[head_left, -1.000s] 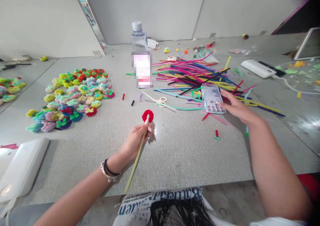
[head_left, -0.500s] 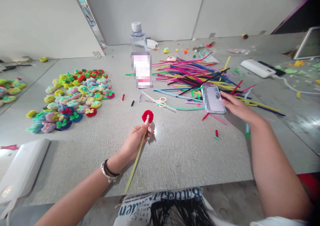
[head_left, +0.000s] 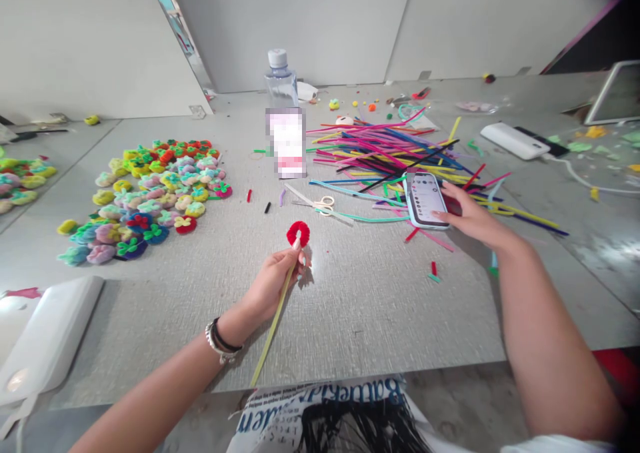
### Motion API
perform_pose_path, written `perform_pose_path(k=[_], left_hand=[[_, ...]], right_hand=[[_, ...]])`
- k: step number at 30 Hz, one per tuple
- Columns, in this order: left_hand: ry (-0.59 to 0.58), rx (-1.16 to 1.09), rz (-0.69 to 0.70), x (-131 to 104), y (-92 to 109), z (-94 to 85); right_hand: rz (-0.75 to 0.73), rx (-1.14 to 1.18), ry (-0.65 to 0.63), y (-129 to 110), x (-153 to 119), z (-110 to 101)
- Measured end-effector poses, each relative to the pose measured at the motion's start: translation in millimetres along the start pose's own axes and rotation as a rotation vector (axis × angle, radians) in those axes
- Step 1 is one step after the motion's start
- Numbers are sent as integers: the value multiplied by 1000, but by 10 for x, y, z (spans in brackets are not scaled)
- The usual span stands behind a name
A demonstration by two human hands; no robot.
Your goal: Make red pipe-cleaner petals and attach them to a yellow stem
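Note:
My left hand [head_left: 280, 276] is closed in a pinch on a fuzzy red pipe-cleaner ring [head_left: 299, 229] and a long yellow pipe cleaner [head_left: 273, 329], which trails down toward the table's front edge. My right hand [head_left: 470, 216] is at the right edge of a phone [head_left: 425, 203] in a light blue case, with the thumb over its lit screen. Part of its grip is hidden. The phone is at the front of a heap of loose pipe cleaners [head_left: 380, 146]. Between the hands and farther back lie cream-handled scissors [head_left: 325, 205].
Many finished fuzzy pieces [head_left: 155, 193] are grouped at left. A second phone [head_left: 290, 143], its screen blurred, stands before a clear bottle [head_left: 281, 86]. White power banks lie at far right [head_left: 514, 139] and front left [head_left: 60, 333]. Short offcuts [head_left: 434, 269] dot the table.
The display of the phone at my right hand now shows a list, and my right thumb has moved onto the screen. My left hand keeps its pinch; the view has shifted slightly.

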State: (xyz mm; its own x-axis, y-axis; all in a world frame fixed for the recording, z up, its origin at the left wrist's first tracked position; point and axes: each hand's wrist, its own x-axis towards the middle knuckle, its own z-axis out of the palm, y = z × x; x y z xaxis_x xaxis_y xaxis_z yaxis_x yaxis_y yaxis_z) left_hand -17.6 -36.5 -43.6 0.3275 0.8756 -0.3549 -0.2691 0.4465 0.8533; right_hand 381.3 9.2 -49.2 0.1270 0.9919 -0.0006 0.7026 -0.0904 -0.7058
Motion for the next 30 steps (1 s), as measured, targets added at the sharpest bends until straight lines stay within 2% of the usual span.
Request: perform_pose_path(k=[3, 10, 12, 14, 16, 17, 18, 21, 23, 25, 27, 30], left_hand=[[6, -1, -3, -3, 5, 4], [4, 31, 13, -9, 9, 0], [27, 77, 48, 9, 33, 4], [46, 172, 101, 41, 88, 25], [36, 288, 169, 75, 179, 70], [20, 342, 206, 88, 233, 103], [0, 392, 251, 98, 286, 141], [-29, 563, 339, 103, 393, 252], [-32, 655, 368, 87, 388, 285], [-58, 722, 355, 59, 340, 268], [-123, 774, 296, 22, 294, 212], [-268, 782, 170, -37, 303, 118]], right_hand=[[0, 7, -2, 1, -5, -4], [17, -31, -124, -24, -115, -109], [14, -19, -34, -30, -113, -86], [-25, -14, 158, -108, -89, 6], [-83, 10, 353, -324, -70, 172], [-116, 59, 383, -488, -75, 277], [-144, 134, 364, -683, -92, 392], [-166, 402, 19, -1304, -213, 753], [-205, 533, -128, -1599, -326, 973], [-220, 626, -229, -1725, -443, 1149], [-229, 694, -314, -1712, -555, 1258], [-282, 722, -425, -1622, -677, 1280]])
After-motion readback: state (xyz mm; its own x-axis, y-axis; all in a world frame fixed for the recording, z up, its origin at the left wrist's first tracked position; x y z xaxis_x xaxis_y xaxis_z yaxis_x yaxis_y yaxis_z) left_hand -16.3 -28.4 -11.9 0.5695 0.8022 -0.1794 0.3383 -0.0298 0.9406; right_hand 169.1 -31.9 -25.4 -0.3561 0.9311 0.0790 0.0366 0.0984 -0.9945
